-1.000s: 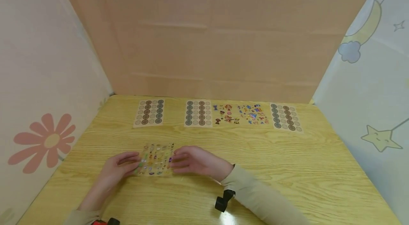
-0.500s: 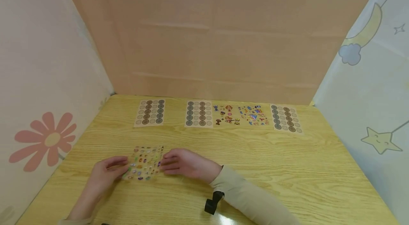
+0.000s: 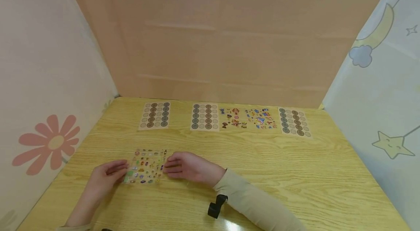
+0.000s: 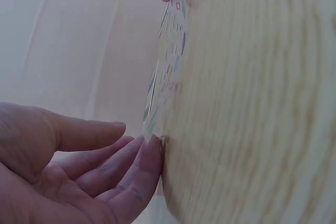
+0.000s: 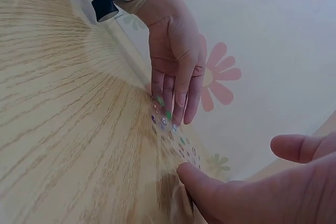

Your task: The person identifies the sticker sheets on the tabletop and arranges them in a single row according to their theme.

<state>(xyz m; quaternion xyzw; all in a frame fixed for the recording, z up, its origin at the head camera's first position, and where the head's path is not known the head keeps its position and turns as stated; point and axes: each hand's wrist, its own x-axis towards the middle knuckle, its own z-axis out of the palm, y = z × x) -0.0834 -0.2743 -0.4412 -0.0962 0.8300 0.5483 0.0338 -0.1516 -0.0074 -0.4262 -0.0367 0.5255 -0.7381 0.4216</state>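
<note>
A clear sticker sheet [image 3: 146, 167] printed with small colourful pictures lies at the left front of the table. At its left edge is my left hand [image 3: 104, 178], fingertips touching the sheet; the left wrist view shows the thumb apart from the fingers [image 4: 131, 182]. My right hand [image 3: 193, 167] is at the opposite edge. In the right wrist view its fingers meet the sheet's edge [image 5: 191, 148], while its thumb [image 5: 294, 148] stays away from the sheet. Neither hand pinches the sheet.
Along the back of the table lie sheets of printed circles, one at the left [image 3: 155, 115], one in the middle [image 3: 205, 116] and one at the right [image 3: 295, 122]. Two clear cartoon sticker sheets, left [image 3: 234, 118] and right [image 3: 260, 118], lie between them. Walls enclose the table [image 3: 262, 165].
Both hands and the sticker sheet between them have shifted left and slightly toward the front, mostly in the first half second. The sheets at the back keep their places.
</note>
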